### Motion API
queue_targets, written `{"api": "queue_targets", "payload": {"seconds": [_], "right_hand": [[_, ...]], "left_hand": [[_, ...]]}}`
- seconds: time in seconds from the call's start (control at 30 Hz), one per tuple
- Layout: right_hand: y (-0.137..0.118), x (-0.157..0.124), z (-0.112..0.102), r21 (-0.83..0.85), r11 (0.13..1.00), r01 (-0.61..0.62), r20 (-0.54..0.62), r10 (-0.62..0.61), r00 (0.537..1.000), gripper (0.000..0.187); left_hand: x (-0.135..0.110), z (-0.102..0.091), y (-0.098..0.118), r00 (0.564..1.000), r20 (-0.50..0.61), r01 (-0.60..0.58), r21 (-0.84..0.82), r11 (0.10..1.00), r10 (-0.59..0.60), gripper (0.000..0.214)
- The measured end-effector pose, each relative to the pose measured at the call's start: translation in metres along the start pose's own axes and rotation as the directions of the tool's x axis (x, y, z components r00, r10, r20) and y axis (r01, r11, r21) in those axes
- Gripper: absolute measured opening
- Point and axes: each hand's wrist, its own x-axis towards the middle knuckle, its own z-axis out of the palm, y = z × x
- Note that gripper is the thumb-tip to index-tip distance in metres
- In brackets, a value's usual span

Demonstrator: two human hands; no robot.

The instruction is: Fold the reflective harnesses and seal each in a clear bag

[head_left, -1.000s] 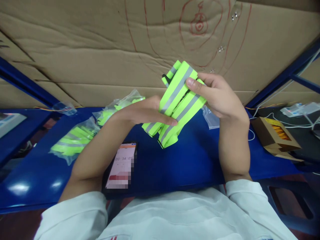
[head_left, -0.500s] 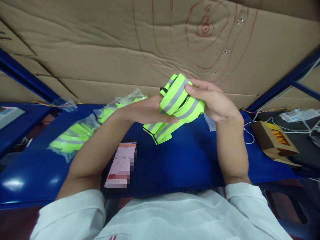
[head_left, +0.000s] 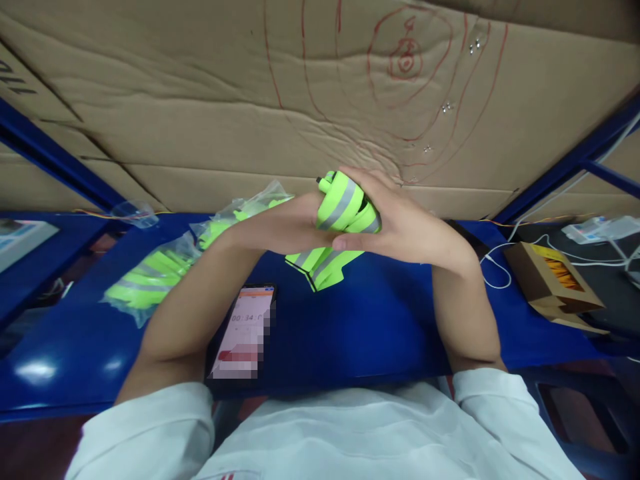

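Both hands hold a neon-yellow reflective band [head_left: 345, 207] with grey stripes above the blue table [head_left: 380, 327]. My right hand [head_left: 405, 223] wraps over the rolled-up top of the band, fingers curled round it. My left hand [head_left: 287, 223] presses against the band from the left side, fingers closed on it. The band's loose lower end [head_left: 323, 263] hangs down below the hands, close to the tabletop.
Clear bags of the same yellow bands [head_left: 150, 277] lie at the left. A phone showing a timer [head_left: 243, 331] rests by my left forearm. An open cardboard box [head_left: 553, 277] and white cables [head_left: 493, 267] sit at the right. A cardboard wall [head_left: 225, 100] stands behind.
The band was spread wider between my hands; it is now rolled tighter, with my right hand closed over it and both hands drawn together and slightly lower.
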Motion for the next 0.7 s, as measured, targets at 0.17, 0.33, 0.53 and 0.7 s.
{"api": "queue_targets", "payload": {"seconds": [0.17,0.33,0.53,0.7], "right_hand": [[0.005,0.008,0.008,-0.007,0.998,-0.059,-0.055,0.059,0.997,0.06],[0.008,0.013,0.006,0.126,0.986,-0.111,-0.095,0.123,0.988,0.042],[0.012,0.006,-0.006,0.461,0.862,-0.213,-0.051,0.266,0.963,0.044],[0.019,0.003,-0.012,0.67,0.677,-0.306,0.079,0.345,0.935,0.043]], "left_hand": [[0.003,0.0,-0.005,0.993,-0.036,0.11,0.028,0.993,-0.109,0.044],[0.005,-0.002,-0.015,0.971,0.036,0.24,-0.084,0.967,-0.237,0.058],[0.006,0.002,-0.019,0.966,0.151,0.251,-0.328,0.911,-0.211,0.044],[0.007,0.006,-0.013,0.982,0.041,0.189,-0.29,0.938,-0.185,0.041]]}}
